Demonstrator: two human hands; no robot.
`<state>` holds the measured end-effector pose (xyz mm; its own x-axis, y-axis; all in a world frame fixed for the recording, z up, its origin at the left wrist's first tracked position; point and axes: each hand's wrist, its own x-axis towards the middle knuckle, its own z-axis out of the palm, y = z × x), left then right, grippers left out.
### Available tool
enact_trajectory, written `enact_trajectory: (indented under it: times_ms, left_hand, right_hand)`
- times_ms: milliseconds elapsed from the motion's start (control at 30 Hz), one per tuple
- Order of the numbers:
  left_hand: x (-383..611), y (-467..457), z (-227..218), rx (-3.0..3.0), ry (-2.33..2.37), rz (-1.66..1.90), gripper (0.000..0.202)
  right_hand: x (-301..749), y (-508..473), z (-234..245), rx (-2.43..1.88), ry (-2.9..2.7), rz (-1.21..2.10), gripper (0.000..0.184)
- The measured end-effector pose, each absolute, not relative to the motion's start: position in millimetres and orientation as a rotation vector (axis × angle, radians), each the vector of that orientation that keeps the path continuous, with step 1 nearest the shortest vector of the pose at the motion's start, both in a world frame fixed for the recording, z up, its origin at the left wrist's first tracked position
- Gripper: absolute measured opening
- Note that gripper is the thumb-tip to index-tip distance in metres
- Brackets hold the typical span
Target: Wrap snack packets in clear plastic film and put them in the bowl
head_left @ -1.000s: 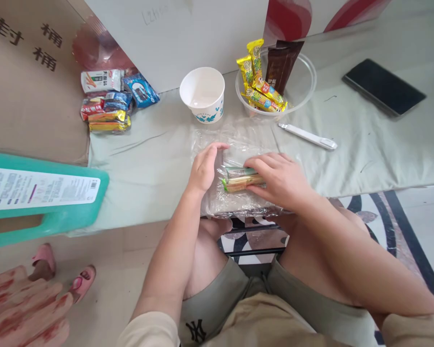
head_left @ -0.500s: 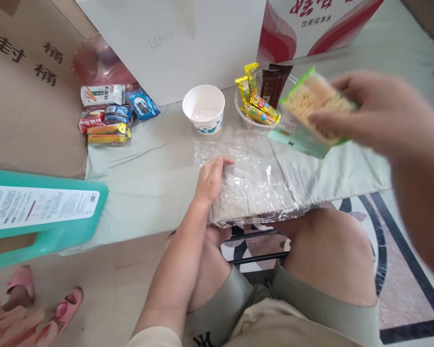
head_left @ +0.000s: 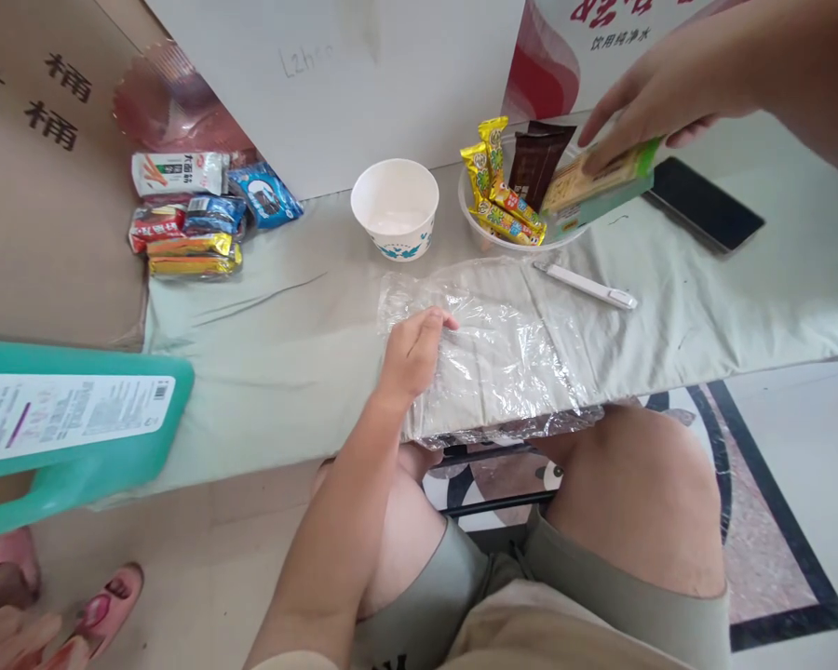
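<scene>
My right hand (head_left: pixel 656 98) grips a green-edged snack packet (head_left: pixel 590 181) with a pale yellow, textured block showing. The packet tilts at the right side of a clear plastic bowl (head_left: pixel 469 200), its lower end at the bowl's opening. Inside the bowl are several yellow snack sticks (head_left: pixel 506 200) and dark brown packets (head_left: pixel 536 163). My left hand (head_left: pixel 413 352) rests, fingers curled in, at the left part of a crinkled clear plastic sheet (head_left: pixel 503 349), which drapes over the table's front edge. Its fingertips are partly hidden.
A white paper cup (head_left: pixel 395 209) stands left of the bowl. A white cutter (head_left: pixel 590 284) and a black phone (head_left: pixel 709 205) lie to the right. Several wrapped snacks (head_left: pixel 188 219) sit far left, near a teal jug (head_left: pixel 112 456). Cardboard boxes (head_left: pixel 391 74) stand behind. Another person's feet (head_left: pixel 104 605) show lower left.
My right hand has carried the snack packet away from me to the bowl's right side, uncovering the cutter and phone. My left hand stays on the plastic sheet, its fingers more curled.
</scene>
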<state>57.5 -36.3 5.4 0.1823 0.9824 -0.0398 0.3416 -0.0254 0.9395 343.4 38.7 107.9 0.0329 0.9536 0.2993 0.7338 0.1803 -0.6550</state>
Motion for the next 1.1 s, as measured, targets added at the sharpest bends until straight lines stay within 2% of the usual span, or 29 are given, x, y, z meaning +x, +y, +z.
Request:
enact_trajectory:
  times_ms: [100, 167, 233, 300, 333, 433, 533, 633, 700, 800, 833, 900, 967, 1100]
  left_hand:
    - [59.0, -36.5, 7.9, 1.537, 1.324, 0.859, 0.057]
    - [59.3, -36.8, 8.8, 1.546, 1.328, 0.846, 0.054]
    - [59.4, -37.2, 9.3, 1.558, 1.322, 0.843, 0.051]
    - [59.6, -37.3, 9.3, 1.574, 1.316, 0.847, 0.047]
    - [59.8, -37.2, 9.1, 1.583, 1.318, 0.848, 0.046]
    - [60.7, -36.4, 7.4, 1.619, 1.328, 0.844, 0.045]
    - [60.8, -35.9, 5.3, 1.641, 1.326, 0.845, 0.046]
    - [60.0, -36.4, 5.2, 1.645, 1.309, 0.853, 0.046]
    - [59.5, -37.0, 6.4, 1.648, 1.298, 0.859, 0.047]
    - [58.8, -37.5, 7.5, 1.647, 1.291, 0.868, 0.048]
    - [58.6, -37.4, 7.1, 1.638, 1.285, 0.876, 0.048]
    - [58.1, -36.4, 5.1, 1.583, 1.249, 0.925, 0.047]
    - [57.1, -33.9, 2.2, 1.46, 1.178, 1.024, 0.046]
    - [48.1, -24.5, 0.9, 1.054, 1.072, 1.242, 0.045]
  right_hand:
    - [350.3, 30.3, 107.0, -1.607, -1.7, 0.452, 0.064]
    - [356.4, 52.9, 112.5, -1.698, -1.729, 0.493, 0.059]
    - [361.3, 91.6, 119.5, -1.9, -1.882, 0.493, 0.043]
    - [364.0, 129.2, 123.3, -2.188, -2.091, 0.425, 0.019]
    - [364.2, 142.3, 123.2, -2.129, -2.13, 0.319, 0.015]
    - [358.6, 150.3, 121.2, -1.949, -2.153, 0.059, 0.05]
    - [344.7, 122.9, 131.8, -2.155, -2.18, 0.023, 0.066]
    - [330.9, 78.9, 149.2, -2.188, -2.105, 0.061, 0.071]
    - [323.1, 41.8, 148.1, -1.981, -2.032, 0.089, 0.054]
    - [309.6, -24.4, 114.4, -1.429, -2.025, 0.234, 0.018]
    - [304.9, -47.3, 97.5, -1.236, -2.138, 0.322, 0.016]
    - [298.4, -89.4, 63.2, -1.019, -2.412, 0.452, 0.031]
    - [299.5, -121.4, 35.7, -1.056, -2.601, 0.423, 0.044]
    - [322.5, -148.1, 8.3, -1.256, -2.622, 0.173, 0.037]
